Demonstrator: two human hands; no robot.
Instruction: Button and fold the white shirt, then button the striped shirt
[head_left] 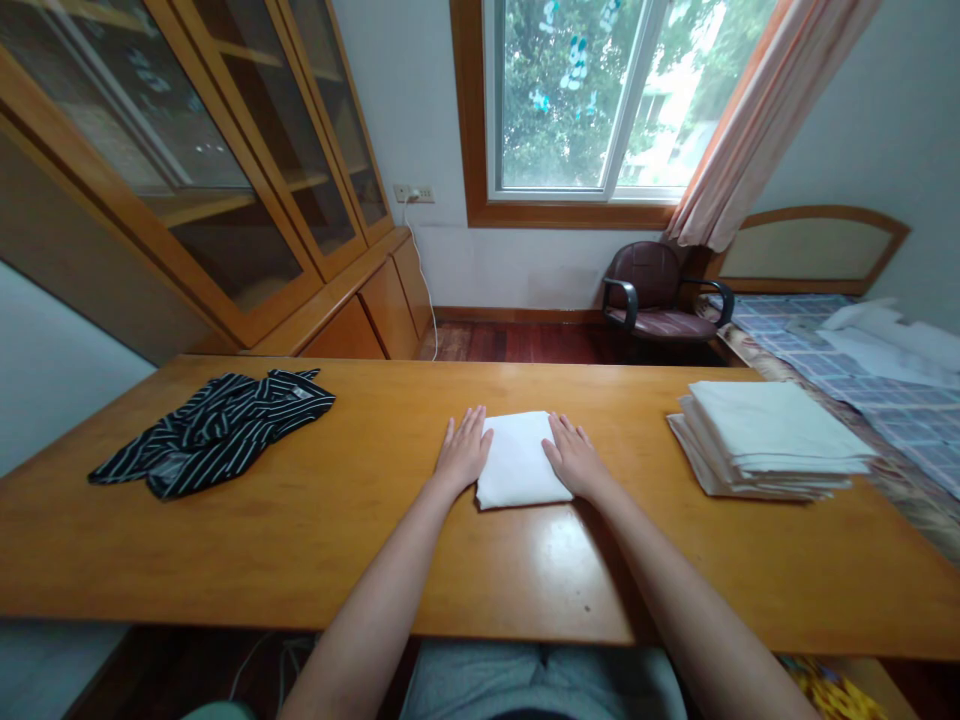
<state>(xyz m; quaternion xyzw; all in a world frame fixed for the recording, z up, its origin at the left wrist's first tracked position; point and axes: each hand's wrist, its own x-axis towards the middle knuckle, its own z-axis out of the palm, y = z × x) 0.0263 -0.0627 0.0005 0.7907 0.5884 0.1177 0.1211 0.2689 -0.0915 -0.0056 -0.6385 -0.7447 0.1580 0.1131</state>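
Hands apart and laid flat, fingers extended rather than clamped, a person pressed on a folded white cloth (523,465), the left hand (465,452) along its left side and the right hand (574,458) along its right. The cloth lay on a glossy wooden tabletop (360,520), its near edge showing layered folds.

Well to the left of the cloth, a crumpled black garment with white stripes (225,430) bore a small pale tag (300,393), its writing too small to read. Well to the right of the cloth, a stack of folded pale fabric (772,440) sat with uneven corners. Broad stretches of wood separated the cloth from both. The tabletop's near edge ran between the cloth and the person's lap, and its far edge lay beyond the cloth; light shone off the varnish just on the near side of the cloth.

Past the cloth, a dark red wooden floor (525,342) met a white wall under a window (555,100) with blue-and-white figures (575,65) on the glass. Beyond the cloth to the left stood a glass-fronted cabinet (285,170), near a wall socket (414,194) with a white cord (426,270). Beyond it to the right were a pink curtain (772,130), a maroon armchair (649,290) and a bed with a plaid cover (885,370).
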